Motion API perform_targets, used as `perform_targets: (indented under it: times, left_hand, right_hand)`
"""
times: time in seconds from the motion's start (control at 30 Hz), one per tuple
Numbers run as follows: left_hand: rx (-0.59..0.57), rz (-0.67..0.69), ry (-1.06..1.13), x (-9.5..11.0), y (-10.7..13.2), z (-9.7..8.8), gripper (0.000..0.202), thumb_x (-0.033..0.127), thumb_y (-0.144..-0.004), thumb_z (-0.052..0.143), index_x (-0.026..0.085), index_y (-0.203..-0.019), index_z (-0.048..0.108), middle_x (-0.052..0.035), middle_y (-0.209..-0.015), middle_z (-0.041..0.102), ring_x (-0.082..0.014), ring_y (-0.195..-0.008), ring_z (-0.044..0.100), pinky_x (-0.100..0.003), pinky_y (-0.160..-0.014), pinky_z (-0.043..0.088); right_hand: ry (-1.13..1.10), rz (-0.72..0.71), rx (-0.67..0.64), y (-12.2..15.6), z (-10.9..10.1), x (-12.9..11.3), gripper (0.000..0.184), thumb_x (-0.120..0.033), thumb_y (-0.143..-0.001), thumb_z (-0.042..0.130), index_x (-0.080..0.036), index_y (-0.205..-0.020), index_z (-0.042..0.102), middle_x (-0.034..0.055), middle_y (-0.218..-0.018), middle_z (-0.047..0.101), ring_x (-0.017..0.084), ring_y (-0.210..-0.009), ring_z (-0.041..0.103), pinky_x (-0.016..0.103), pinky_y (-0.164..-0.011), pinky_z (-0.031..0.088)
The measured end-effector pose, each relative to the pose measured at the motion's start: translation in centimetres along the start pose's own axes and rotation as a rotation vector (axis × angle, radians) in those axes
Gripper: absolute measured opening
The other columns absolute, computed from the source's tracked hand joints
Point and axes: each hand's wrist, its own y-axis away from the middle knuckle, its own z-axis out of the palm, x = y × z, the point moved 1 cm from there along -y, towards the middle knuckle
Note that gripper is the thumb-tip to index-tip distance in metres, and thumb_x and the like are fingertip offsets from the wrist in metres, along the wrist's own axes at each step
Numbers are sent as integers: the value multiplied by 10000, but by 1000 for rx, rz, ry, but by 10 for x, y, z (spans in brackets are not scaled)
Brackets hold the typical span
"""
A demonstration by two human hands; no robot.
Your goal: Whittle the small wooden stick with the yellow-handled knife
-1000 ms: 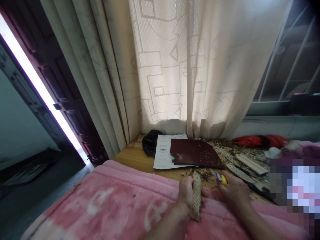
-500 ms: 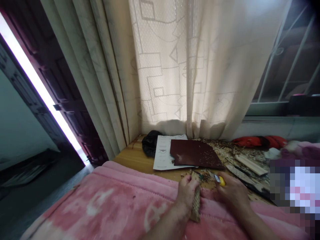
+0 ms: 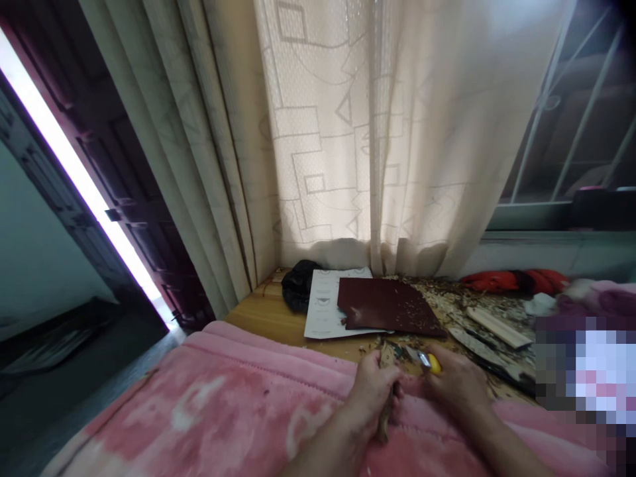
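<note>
My left hand (image 3: 370, 397) grips a narrow carved wooden piece (image 3: 384, 424), which rests over the edge of a pink blanket. Most of the piece is hidden by my fingers, and only its thin ends show. My right hand (image 3: 454, 384) is shut on a craft knife with a yellow handle (image 3: 434, 363). Its small metal blade (image 3: 420, 356) points left toward the wood, close to my left hand. I cannot tell whether the blade touches the wood.
Wood shavings litter the wooden tabletop (image 3: 268, 311) around a dark red sandpaper sheet (image 3: 387, 306) and a white printed paper (image 3: 325, 305). A black plastic bag (image 3: 298, 286), wooden strips (image 3: 491, 319) and red cloth (image 3: 511, 281) lie nearby. A curtain hangs behind.
The wooden piece has turned, so its crosshatched face no longer shows. My right hand and the knife have moved left, closer to my left hand.
</note>
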Motion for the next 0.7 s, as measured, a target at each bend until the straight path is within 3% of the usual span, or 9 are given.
perform_targets:
  times: [0.3, 0.7]
  left_hand:
    - [-47, 24, -17, -4, -5, -2, 190, 246, -600, 464, 158, -767, 440, 61, -428, 422, -46, -262, 320, -144, -253, 221]
    - [-149, 0, 5, -1, -3, -2, 229, 222, -553, 534, 163, -753, 440, 81, -411, 389, -34, -268, 296, -138, -254, 221]
  right_hand:
    - [-55, -195, -36, 5, -1, -8, 281, -475, -663, 423, -204, -601, 464, 3, -575, 565, 135, -545, 505, 227, -495, 228]
    - [6, -174, -59, 5, 0, -10, 200, -405, -651, 447, -211, -645, 498, 6, -624, 586, 151, -587, 529, 239, -499, 215]
